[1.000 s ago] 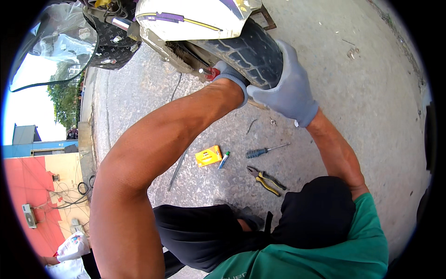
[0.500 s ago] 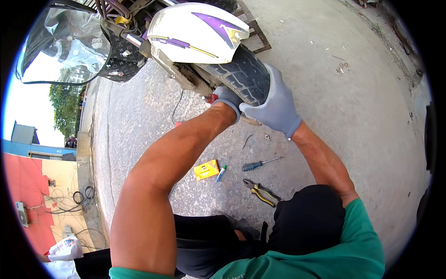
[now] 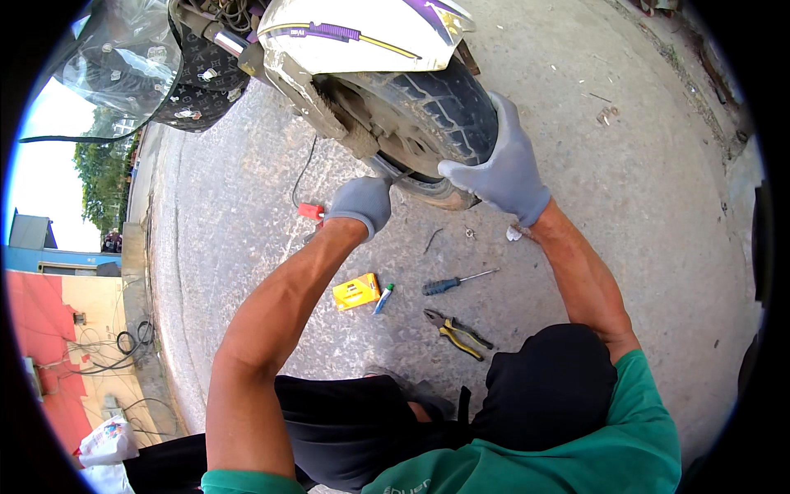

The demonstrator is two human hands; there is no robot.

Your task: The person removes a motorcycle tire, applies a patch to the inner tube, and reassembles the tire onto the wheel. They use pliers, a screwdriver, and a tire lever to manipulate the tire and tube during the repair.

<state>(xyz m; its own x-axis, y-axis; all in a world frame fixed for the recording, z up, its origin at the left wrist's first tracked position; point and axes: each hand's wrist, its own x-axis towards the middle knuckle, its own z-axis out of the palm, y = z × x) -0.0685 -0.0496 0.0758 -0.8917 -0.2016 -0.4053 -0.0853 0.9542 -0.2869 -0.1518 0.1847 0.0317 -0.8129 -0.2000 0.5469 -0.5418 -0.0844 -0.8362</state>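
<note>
A dirty two-wheeler's front wheel with a black treaded tire stands under a white and purple fender. My right hand, in a grey glove, grips the tire's right side with the thumb across its lower sidewall. Lower left of the wheel, my gloved left hand is closed around a thin metal lever. The lever's far end meets the edge between rim and tire; my fist hides most of its length. Beside my left wrist shows a red piece, near a thin dark cable.
On the concrete lie a yellow box, a small green-capped tube, a blue-handled screwdriver and yellow-black pliers. A small metal part lies nearer the wheel. A clear plastic windshield hangs at upper left.
My left hand has drawn back from the wheel, down and to the left, and the lever shows between it and the rim. My right hand still holds the tire. The wheel appears larger.
</note>
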